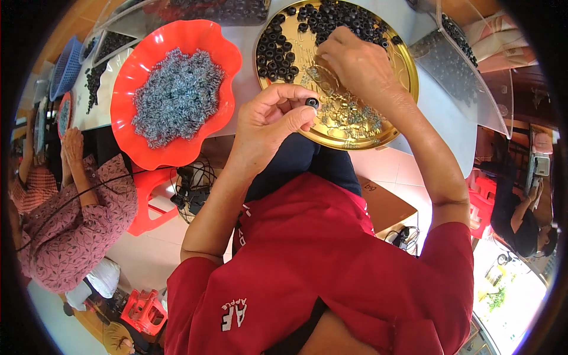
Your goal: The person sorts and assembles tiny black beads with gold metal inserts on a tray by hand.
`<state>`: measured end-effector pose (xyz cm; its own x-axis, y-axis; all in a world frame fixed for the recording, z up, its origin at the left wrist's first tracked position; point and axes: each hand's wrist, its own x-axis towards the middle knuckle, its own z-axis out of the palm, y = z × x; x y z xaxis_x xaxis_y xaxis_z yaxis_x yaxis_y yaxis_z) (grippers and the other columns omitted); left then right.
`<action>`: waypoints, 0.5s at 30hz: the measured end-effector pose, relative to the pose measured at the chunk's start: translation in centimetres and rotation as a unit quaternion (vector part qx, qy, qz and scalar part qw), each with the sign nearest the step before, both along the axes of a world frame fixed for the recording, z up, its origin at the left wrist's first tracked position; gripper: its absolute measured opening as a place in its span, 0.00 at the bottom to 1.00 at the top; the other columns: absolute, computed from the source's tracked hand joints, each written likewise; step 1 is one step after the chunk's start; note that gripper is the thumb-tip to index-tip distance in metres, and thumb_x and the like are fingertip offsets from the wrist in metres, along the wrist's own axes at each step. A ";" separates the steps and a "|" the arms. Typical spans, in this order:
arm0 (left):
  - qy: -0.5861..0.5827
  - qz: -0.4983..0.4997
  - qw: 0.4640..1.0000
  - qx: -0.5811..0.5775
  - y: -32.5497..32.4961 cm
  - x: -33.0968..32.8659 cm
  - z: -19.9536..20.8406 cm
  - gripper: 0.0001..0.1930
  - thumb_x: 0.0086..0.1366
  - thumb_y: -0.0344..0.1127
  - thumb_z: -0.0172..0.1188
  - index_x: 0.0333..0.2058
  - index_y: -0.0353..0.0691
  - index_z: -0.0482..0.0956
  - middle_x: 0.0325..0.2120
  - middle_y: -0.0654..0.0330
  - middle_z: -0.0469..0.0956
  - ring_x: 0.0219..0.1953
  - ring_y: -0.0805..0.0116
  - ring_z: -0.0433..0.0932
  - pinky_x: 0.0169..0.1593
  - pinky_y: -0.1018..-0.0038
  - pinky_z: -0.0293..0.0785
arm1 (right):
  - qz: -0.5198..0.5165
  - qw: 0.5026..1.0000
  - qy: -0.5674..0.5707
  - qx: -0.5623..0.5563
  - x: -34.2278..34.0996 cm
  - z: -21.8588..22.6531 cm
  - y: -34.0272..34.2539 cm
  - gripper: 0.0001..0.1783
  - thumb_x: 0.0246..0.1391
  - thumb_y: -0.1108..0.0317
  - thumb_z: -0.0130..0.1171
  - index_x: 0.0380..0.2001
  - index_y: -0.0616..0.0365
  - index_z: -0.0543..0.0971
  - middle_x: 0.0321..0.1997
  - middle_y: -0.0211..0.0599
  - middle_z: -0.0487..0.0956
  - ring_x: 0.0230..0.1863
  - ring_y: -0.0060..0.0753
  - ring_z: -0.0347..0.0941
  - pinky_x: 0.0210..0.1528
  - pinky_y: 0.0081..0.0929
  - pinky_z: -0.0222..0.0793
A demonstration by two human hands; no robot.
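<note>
My left hand (269,121) pinches a small round black part with a hole in its middle (312,103) between thumb and forefinger, over the near left rim of a round gold tray (408,77). My right hand (361,65) is over the middle of the tray, palm down, fingers bent and drawn together; whatever the tips grip is hidden. Loose black parts (277,54) of the same kind lie along the tray's far and left sides. Small metal springs (355,115) are strewn across its nearer half.
Left of the tray, a wavy-rimmed red bowl (123,112) holds a heap of metal springs (177,94). A clear plastic bin (503,100) stands at the right, another with black parts at the back. A co-worker in a patterned top (89,225) sits at the left, near a red stool (154,201).
</note>
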<state>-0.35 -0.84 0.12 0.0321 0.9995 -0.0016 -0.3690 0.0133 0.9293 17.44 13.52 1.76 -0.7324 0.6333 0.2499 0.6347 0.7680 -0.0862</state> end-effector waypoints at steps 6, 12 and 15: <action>-0.026 -0.001 1.000 -0.008 -0.2 -0.1 -0.2 0.13 0.65 0.24 0.64 0.48 0.32 0.79 0.33 0.64 0.77 0.34 0.78 0.76 0.40 0.79 0.75 | -0.023 0.993 0.112 0.037 2.1 2.7 1.1 0.07 0.57 0.68 0.62 0.40 0.50 0.83 0.40 0.33 0.80 0.38 0.44 0.80 0.38 0.37 0.77; -0.020 -0.009 1.000 -0.008 -0.2 0.3 -0.3 0.12 0.66 0.24 0.64 0.48 0.33 0.79 0.34 0.64 0.78 0.35 0.78 0.75 0.40 0.80 0.75 | -0.013 0.999 0.029 -0.007 2.7 0.9 0.7 0.11 0.55 0.66 0.59 0.41 0.50 0.83 0.45 0.39 0.78 0.38 0.47 0.81 0.42 0.42 0.77; 0.016 -0.003 1.000 -0.020 -0.3 0.4 -0.1 0.11 0.64 0.25 0.63 0.46 0.34 0.80 0.39 0.57 0.82 0.35 0.74 0.78 0.41 0.75 0.77 | -0.007 1.000 -0.003 0.023 1.6 0.8 0.3 0.11 0.55 0.66 0.61 0.41 0.51 0.84 0.41 0.37 0.77 0.36 0.44 0.80 0.39 0.40 0.77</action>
<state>0.03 -1.13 0.01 0.0367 0.9984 -0.0429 -0.3395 0.0529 0.9391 19.05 13.77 2.51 -0.7255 0.6312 0.2745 0.6453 0.7625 -0.0478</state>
